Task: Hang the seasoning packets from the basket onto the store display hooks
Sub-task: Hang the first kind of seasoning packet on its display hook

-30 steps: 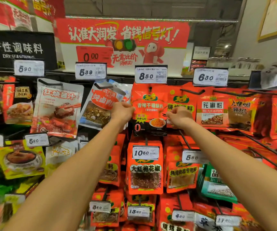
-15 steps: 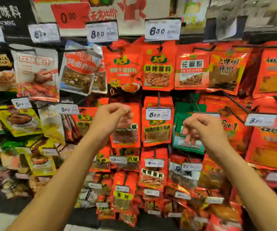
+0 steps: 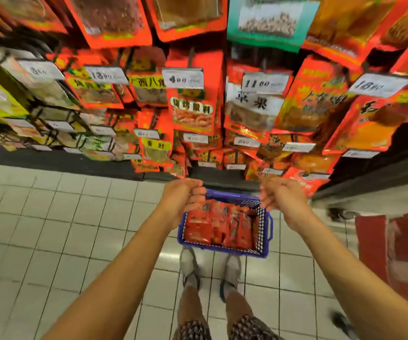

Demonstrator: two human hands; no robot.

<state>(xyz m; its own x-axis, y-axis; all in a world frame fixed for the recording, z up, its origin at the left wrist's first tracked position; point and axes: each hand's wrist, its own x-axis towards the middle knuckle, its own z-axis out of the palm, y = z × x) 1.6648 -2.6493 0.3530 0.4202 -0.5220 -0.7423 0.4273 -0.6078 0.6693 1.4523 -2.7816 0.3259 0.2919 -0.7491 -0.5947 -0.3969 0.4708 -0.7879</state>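
A blue basket [image 3: 266, 231] sits on the tiled floor [image 3: 51, 229], filled with red seasoning packets [image 3: 219, 227]. Above the basket, the left hand [image 3: 183, 200] and right hand [image 3: 280, 197] hover with fingers loosely curled, holding nothing. Beyond the basket, hanging packets [image 3: 193, 111] fill the display.

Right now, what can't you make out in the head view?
- Left hand and right hand: motion blur; fingers curled, nothing visibly held.
- Packets in the blue basket: labels blurred, count unclear.
- Lower price tags: too small and blurred.
- Top packets: cut off by the edge.
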